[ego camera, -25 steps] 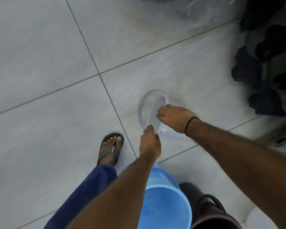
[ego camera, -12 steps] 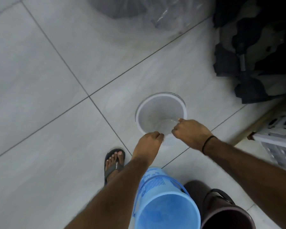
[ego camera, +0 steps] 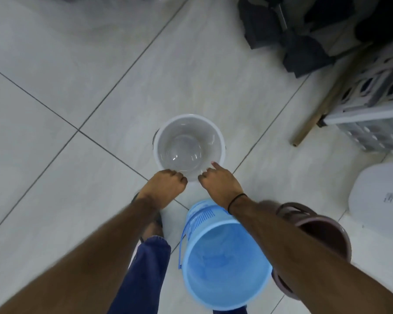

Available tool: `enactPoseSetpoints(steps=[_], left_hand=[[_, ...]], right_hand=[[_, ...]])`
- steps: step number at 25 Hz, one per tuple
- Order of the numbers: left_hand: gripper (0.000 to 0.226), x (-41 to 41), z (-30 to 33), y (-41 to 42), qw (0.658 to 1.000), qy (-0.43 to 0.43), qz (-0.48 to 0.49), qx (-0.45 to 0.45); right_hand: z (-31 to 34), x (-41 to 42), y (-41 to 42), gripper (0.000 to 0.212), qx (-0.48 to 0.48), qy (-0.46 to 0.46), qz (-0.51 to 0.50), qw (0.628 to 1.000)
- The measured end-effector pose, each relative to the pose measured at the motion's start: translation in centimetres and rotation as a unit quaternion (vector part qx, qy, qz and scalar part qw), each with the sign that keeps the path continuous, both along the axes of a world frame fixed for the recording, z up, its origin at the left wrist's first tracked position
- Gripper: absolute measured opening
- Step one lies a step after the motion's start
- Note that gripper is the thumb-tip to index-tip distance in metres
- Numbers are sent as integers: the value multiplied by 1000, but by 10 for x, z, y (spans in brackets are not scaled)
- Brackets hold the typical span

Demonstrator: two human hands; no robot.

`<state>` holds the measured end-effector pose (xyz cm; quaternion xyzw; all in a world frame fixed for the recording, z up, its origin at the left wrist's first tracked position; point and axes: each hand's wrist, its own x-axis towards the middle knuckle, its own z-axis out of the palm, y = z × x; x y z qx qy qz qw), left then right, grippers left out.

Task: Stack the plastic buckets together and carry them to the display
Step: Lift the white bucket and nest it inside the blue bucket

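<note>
A white plastic bucket (ego camera: 188,141) stands upright on the tiled floor, its mouth facing up. My left hand (ego camera: 166,184) is curled at the near edge of its rim. My right hand (ego camera: 218,180) grips the same near rim just to the right, one finger extended. A blue bucket (ego camera: 222,264) with a handle stands close to my feet, under my right forearm. A dark maroon bucket (ego camera: 322,230) sits right of the blue one, partly hidden by my arm.
A white plastic object (ego camera: 379,193) lies at the right edge. A pale perforated crate (ego camera: 377,91) and a wooden stick (ego camera: 322,103) are at upper right, with dark items (ego camera: 300,30) behind. My sandalled foot (ego camera: 154,223) is beside the blue bucket.
The white bucket went from lying tilted on its side to standing upright. Both hands shifted to its near rim. The view now takes in more of the blue and maroon buckets.
</note>
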<state>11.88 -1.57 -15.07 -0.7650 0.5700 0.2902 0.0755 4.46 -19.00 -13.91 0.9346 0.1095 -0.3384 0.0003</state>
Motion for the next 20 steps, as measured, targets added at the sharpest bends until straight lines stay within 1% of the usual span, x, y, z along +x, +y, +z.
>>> enactPoseSetpoints(steps=[2,3,5,8,10,11,13,15,17,20], left_hand=[[23,-8,1,2,999,-13,17,28],[27,-10,4,4,999,-32,30,27],[39,-11,11,9,996,-77,36,19],[54,-12,17,15,995,-94,31,25],[62,-15,16,17,995,-93,23,38],[64,-17,12,17,995,-91,17,42],[63,-19,3,17,995,-82,-8,51],[52,-21,-5,20,993,-79,-46,72],[41,-20,-10,24,992,-79,-66,71],[35,-12,-2,29,992,-90,-89,26]], right_hand=[[-3,-9,1,28,-14,-11,2,1000],[-3,-13,1,32,-18,-11,-2,1000],[1,-17,-1,42,-23,-18,-5,1000],[7,-20,-4,54,-20,-31,3,999],[5,-21,-2,54,-21,-32,8,999],[3,-21,0,50,-23,-26,12,999],[0,-21,3,37,-37,3,31,999],[-1,-22,4,28,-43,37,33,998],[4,-23,-2,28,-43,62,33,997],[22,-23,-17,31,-44,51,26,997]])
